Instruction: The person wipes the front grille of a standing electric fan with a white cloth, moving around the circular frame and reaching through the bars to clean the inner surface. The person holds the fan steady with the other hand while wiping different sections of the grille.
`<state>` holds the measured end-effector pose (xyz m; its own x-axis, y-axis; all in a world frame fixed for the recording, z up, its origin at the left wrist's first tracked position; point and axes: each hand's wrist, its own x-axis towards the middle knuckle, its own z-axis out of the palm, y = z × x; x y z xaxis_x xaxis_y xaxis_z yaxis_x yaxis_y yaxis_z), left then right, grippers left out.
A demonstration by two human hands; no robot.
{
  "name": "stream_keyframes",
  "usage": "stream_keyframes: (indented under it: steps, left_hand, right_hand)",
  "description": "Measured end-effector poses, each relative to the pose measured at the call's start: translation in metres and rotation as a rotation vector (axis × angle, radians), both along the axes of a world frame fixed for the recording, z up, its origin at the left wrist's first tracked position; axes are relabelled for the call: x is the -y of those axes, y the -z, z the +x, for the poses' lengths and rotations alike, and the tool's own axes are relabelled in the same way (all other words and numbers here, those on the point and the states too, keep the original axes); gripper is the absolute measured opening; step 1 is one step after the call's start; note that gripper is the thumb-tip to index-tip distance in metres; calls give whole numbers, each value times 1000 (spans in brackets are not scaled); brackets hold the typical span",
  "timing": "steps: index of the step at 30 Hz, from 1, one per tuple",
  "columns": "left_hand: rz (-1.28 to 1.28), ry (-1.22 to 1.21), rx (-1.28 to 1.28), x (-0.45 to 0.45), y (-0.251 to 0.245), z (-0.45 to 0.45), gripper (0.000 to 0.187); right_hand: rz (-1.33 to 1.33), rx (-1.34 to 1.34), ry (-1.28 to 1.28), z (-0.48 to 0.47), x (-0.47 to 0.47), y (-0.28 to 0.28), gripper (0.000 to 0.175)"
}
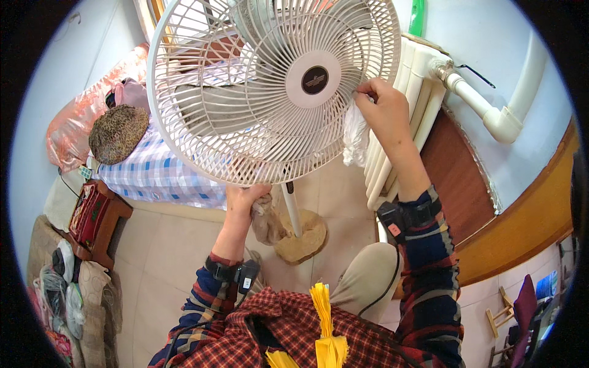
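Note:
A white pedestal fan stands before me, its wire grille tilted up towards me and its grey blades showing through the wires. At the grille's right side my right hand pinches a white cloth, fingertips against the wires. The cloth hangs down beside the rim. My left hand is at the bottom rim, its fingers partly hidden behind the grille. From its palm hangs a bunched greyish-brown cloth. Below, the white pole runs down to a round tan base.
A white radiator with a valve and pipe stands close on the right. Behind the fan is a bed with a checked sheet and a leopard-print hat. A small wooden stand and bagged items are at left.

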<state>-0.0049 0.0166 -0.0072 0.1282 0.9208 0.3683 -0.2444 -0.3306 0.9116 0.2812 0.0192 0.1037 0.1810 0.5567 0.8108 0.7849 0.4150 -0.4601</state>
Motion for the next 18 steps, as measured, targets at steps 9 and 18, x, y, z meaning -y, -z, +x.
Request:
stream_keyframes:
  steps: [9, 18]
  left_hand:
    - [-48, 3, -3, 0, 0, -2, 37]
    - [-89, 26, 90, 0, 3, -2, 47]
  right_hand:
    - [151, -113, -29, -18, -7, 20, 9]
    - [-38, -545, -277, -2, -1, 66, 13]
